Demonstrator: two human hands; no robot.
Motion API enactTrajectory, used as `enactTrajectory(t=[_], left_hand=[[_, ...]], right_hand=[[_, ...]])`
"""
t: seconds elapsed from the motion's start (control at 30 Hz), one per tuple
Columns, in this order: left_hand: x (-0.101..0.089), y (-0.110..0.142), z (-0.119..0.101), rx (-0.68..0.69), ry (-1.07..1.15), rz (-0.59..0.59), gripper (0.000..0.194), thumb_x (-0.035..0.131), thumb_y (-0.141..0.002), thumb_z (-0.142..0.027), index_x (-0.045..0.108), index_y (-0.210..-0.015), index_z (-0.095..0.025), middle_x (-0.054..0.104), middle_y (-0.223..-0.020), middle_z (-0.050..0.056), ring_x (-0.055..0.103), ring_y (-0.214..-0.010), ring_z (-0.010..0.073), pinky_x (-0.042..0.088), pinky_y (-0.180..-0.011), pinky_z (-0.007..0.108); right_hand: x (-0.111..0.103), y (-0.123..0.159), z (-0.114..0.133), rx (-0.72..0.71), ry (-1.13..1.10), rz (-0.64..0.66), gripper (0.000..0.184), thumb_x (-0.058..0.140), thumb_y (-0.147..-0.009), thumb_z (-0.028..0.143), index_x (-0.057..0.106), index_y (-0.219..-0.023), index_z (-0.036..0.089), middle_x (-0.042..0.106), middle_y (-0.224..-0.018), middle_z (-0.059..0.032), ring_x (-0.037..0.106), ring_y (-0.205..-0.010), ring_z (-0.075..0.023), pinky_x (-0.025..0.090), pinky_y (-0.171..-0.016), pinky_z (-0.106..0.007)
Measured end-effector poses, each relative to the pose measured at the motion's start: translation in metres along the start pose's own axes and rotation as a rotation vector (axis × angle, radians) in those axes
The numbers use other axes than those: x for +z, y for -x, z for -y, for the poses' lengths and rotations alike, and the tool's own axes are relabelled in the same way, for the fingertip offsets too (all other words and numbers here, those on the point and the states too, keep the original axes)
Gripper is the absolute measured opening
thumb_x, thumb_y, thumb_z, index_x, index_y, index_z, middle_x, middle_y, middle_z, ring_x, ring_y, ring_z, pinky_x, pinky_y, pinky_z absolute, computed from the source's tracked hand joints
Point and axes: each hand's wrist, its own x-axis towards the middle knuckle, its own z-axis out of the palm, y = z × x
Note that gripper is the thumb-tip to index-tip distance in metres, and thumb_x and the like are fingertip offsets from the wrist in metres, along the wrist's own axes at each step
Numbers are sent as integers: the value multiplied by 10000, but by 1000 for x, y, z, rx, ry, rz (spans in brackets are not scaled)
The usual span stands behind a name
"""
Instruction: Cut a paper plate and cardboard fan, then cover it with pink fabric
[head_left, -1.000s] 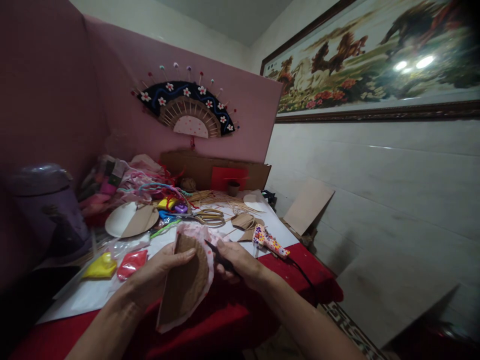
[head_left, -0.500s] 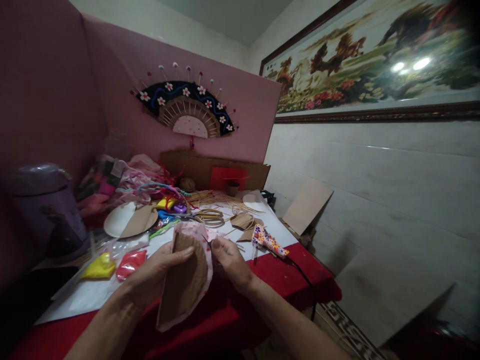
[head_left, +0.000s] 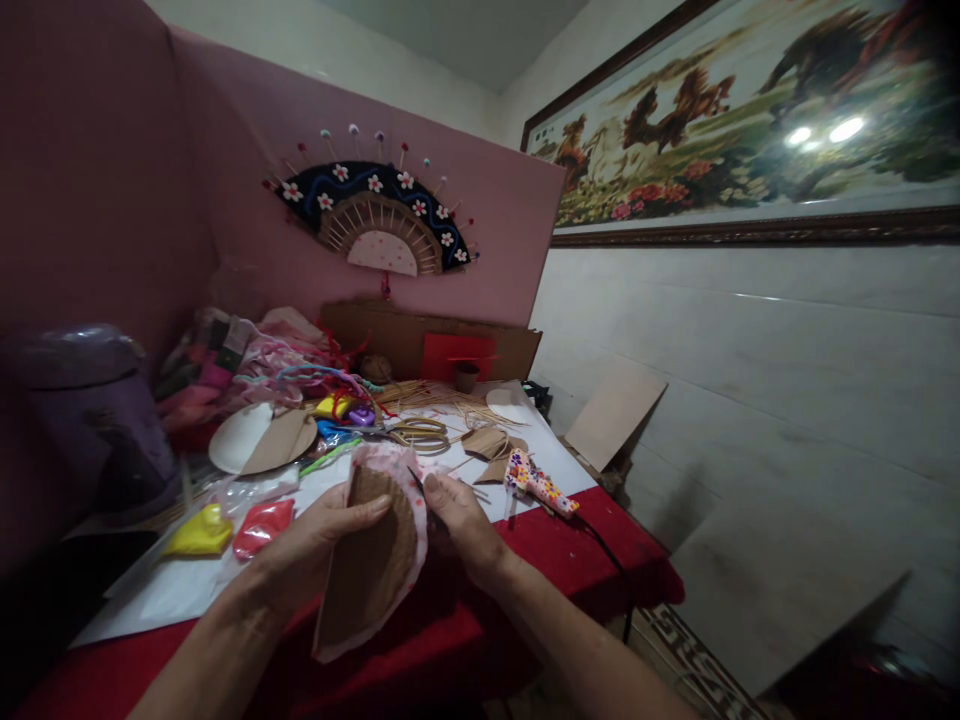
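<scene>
My left hand [head_left: 341,530] is closed on a half-round piece of corrugated cardboard [head_left: 371,560], its thumb lying across the brown face. Pink-and-white spotted fabric [head_left: 422,510] runs around the curved side and sticks out past the cardboard edge. At that edge, my right hand [head_left: 461,520] pinches a thin dark pointed thing [head_left: 415,480], its tip against the fabric; its kind is unclear and its rear end is hidden by my fingers. Both hands hold their items above the front of the red-covered table [head_left: 592,560].
Gold-handled scissors [head_left: 420,434] lie beyond my hands. To the right sits a flower-patterned glue gun [head_left: 536,482] with a cord. Yellow [head_left: 199,530] and red [head_left: 262,528] clay packets lie left. A decorated fan [head_left: 375,215] hangs on the pink panel; a purple canister [head_left: 97,430] stands left.
The dark tip and my right hand have shifted very slightly along the fabric edge. My left hand keeps the same hold; the whole view has moved only a little.
</scene>
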Motion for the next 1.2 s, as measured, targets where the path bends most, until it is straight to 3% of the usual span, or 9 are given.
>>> enactTrajectory(t=[0.13,0.3,0.53,0.63,0.8,1.0,1.2], left_hand=[[0,1,0,-3,-6,9,278,694,-737,-177,681,-1013,-142,743,-848,95,682,-723,202,512,-689,281],[-1,1,1,-2,-10,3,253,683,-748,-174,689,-1000,-152,744,-847,80,682,-730,195,511,-698,274],[0,0,0,-13,16,10,231,683,-741,-161,698,-971,-140,743,-830,90,677,-728,194,510,-689,272],[0,1,-1,-18,25,20,221,689,-735,-159,701,-956,-154,743,-822,80,677,-733,193,508,-691,271],[-2,1,1,-23,-2,16,217,695,-734,-181,697,-949,-151,740,-819,83,671,-719,192,503,-683,274],[-2,0,2,-54,-46,7,218,705,-730,-212,692,-939,-149,735,-809,90,664,-701,191,494,-652,270],[0,1,1,-30,-58,15,205,712,-719,-210,699,-913,-145,733,-819,95,659,-715,195,489,-671,275]], right_hand=[[3,1,1,-27,-50,-2,468,614,-706,629,506,-756,176,457,-558,63,361,-427,-52,267,-391,-167],[6,1,-3,-51,-130,-36,428,635,-718,585,502,-715,178,426,-535,70,326,-425,-56,272,-413,-179],[5,-6,-16,-167,-91,-59,380,624,-743,557,561,-760,182,523,-650,12,482,-612,-126,400,-574,-230],[4,-4,-15,-182,-68,-63,386,625,-744,557,544,-747,179,499,-647,17,450,-594,-111,381,-554,-215],[-1,1,-8,-76,-10,-35,451,569,-754,623,446,-699,193,383,-545,68,323,-456,-72,299,-452,-200],[-12,-5,-3,-180,253,5,476,527,-772,644,459,-723,175,443,-643,30,406,-551,-92,339,-513,-216],[-16,-5,-3,-169,321,1,454,518,-783,631,450,-722,186,437,-659,23,412,-577,-104,353,-511,-218]])
